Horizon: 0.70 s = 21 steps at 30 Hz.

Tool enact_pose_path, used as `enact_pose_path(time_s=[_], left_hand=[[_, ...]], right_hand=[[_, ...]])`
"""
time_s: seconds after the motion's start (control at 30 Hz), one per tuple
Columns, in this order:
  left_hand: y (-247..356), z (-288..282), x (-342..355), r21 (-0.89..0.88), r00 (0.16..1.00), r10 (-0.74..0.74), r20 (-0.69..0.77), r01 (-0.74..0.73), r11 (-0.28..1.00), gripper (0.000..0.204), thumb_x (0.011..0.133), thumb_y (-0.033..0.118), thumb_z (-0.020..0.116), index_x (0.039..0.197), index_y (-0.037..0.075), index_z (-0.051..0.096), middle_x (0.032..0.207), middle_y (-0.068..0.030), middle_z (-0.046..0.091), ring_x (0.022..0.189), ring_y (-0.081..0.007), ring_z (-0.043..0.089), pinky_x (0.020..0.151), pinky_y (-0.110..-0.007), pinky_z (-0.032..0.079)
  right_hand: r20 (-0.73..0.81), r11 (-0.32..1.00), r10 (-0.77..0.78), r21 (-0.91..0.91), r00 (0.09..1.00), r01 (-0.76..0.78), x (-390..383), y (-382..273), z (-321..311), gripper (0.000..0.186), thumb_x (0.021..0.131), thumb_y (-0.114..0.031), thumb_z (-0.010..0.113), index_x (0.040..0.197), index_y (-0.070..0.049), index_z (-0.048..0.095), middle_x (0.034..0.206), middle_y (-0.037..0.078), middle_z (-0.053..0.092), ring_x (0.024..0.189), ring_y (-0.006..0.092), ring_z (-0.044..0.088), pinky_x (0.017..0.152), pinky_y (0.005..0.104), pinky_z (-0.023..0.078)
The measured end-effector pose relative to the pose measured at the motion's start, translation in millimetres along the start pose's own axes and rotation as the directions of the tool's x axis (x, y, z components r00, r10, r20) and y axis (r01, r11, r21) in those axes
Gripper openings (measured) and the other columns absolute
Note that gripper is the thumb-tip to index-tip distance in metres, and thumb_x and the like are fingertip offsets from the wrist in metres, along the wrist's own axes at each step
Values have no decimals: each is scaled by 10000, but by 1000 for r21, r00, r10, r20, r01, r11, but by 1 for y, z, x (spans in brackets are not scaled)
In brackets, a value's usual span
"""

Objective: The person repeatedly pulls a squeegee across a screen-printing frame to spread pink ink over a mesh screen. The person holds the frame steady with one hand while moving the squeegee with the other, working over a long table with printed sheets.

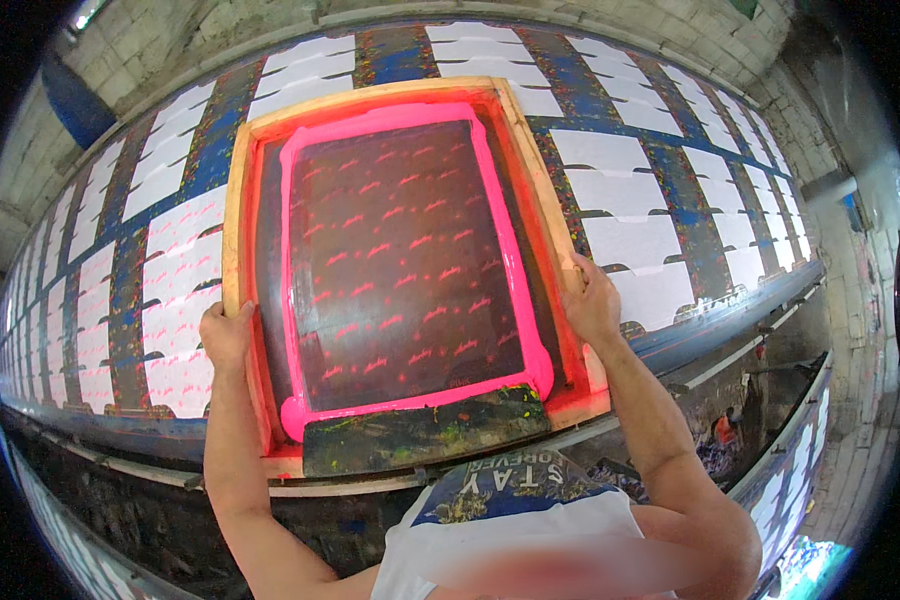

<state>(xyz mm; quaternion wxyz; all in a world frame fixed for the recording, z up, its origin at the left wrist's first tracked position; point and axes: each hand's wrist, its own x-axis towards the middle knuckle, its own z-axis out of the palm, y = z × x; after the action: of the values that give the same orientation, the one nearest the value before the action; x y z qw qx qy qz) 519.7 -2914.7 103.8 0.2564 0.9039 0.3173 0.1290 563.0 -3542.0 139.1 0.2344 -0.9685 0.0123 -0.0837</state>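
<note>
A wooden-framed printing screen (390,240) fills the middle of the view, over a long table. Thick pink ink (288,250) lines the edges of its dark mesh, which bears rows of small reddish script marks. My left hand (227,335) grips the frame's left side, while my right hand (592,305) is closed round the right side, a little higher up. At the screen's near end lies a dark, paint-stained squeegee (425,432). White cut pieces (185,290) to the left carry pink script; those to the right, such as the white piece (630,240), look plain.
The long table (570,85) curves across the view, its blue and brown surface speckled with paint. A rail (160,470) follows its near edge. Another table with white pieces (795,470) stands at the lower right. Block walls (860,330) rise beyond the ends.
</note>
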Motion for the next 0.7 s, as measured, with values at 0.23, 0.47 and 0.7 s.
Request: enact_pose_path(time_s=[0.23,0.47,0.7], left_hand=[[-16,-5,24,-41,994,9,112,-5,999,431,856,302,938,1008,-88,835,812,-217,793,722,-297,749,735,-461,581],[36,3,16,-193,985,155,81,-137,972,321,883,217,946,964,-75,839,764,-121,770,693,-180,683,673,-421,550],[157,52,-49,-116,985,173,-17,-174,978,315,866,214,956,944,-64,831,770,-123,785,681,-161,672,661,-409,544]], right_hand=[[-44,997,-76,25,996,77,8,-21,-47,609,862,-151,816,1459,-99,705,1270,183,768,1148,390,741,1010,478,597],[2,1000,-8,17,1000,8,39,15,-95,517,883,-157,776,1398,-135,746,1233,179,779,1158,422,741,1032,515,605],[-87,999,-16,49,996,20,77,134,-138,421,984,-245,743,1388,-130,761,1260,200,784,1169,428,749,1044,524,597]])
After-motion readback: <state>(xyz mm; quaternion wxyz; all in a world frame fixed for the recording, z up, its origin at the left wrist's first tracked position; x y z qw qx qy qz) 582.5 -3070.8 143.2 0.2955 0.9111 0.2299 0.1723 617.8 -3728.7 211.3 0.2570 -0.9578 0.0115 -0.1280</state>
